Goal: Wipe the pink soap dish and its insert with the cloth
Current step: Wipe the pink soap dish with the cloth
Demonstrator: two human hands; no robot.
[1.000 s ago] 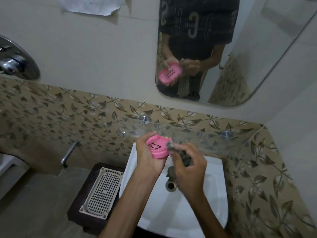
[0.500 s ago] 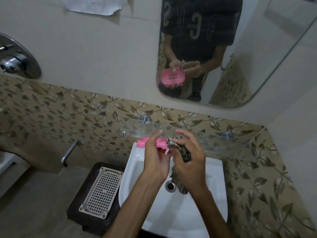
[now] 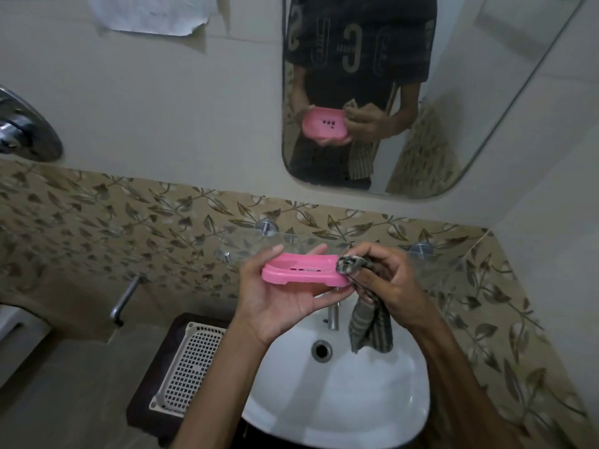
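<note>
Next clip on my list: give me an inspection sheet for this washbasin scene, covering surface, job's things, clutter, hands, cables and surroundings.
Surface: white washbasin, with a drain hole and a metal tap; a glass shelf above it.
Job's things: pink soap dish held level over the basin; striped cloth bunched against its right end, the rest hanging down.
Clutter: white grid tray on a dark stool left of the basin.
Hands: left hand grips the dish from below; right hand pinches the cloth.
Cables: nothing seen.
Surroundings: mirror reflecting the person, leaf-pattern tiles, paper sheet on the wall, chrome wall fitting at left.
</note>
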